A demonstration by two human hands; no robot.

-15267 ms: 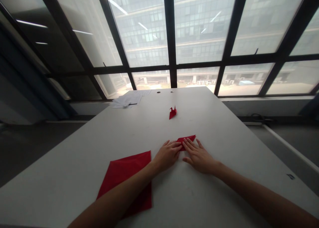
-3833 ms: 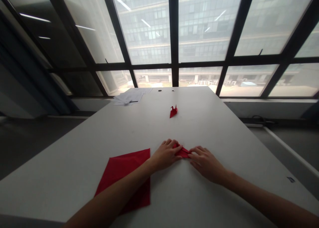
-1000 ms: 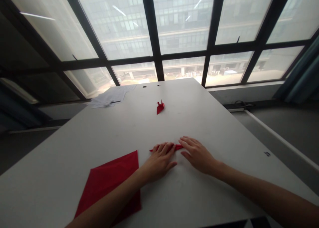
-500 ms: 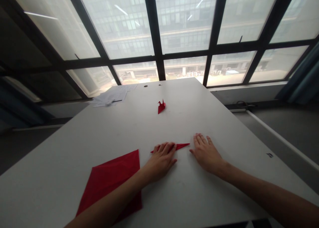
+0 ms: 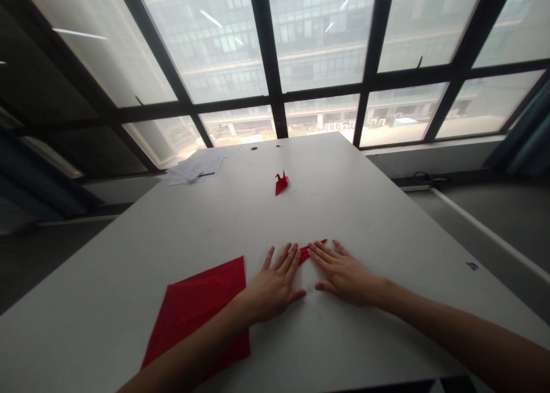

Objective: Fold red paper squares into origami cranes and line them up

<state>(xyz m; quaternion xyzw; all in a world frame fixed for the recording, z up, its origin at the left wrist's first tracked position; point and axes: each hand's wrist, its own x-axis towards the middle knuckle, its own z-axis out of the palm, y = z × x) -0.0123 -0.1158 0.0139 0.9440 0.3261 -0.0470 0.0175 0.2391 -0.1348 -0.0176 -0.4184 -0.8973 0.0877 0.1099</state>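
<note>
A narrow piece of folded red paper (image 5: 304, 254) lies on the white table, partly hidden under my fingers. My left hand (image 5: 277, 278) rests flat with fingers spread, its fingertips at the paper's left part. From the other side my right hand (image 5: 341, 270) presses down on the right part with outstretched fingers, and the paper's pointed tip shows beyond them. A larger sheet of red paper (image 5: 201, 301) lies on the left, with my left forearm across it. Farther back stands a red folded paper crane (image 5: 281, 184).
Loose white papers (image 5: 195, 166) with a dark pen (image 5: 207, 174) on them lie at the table's far left. The white table (image 5: 365, 209) reaches toward large framed windows (image 5: 320, 32). A small dark mark (image 5: 471, 266) is near its right edge.
My right hand has moved left onto the folded paper. My left hand has flattened, its fingers now straighter and more spread. The view has shifted slightly.
</note>
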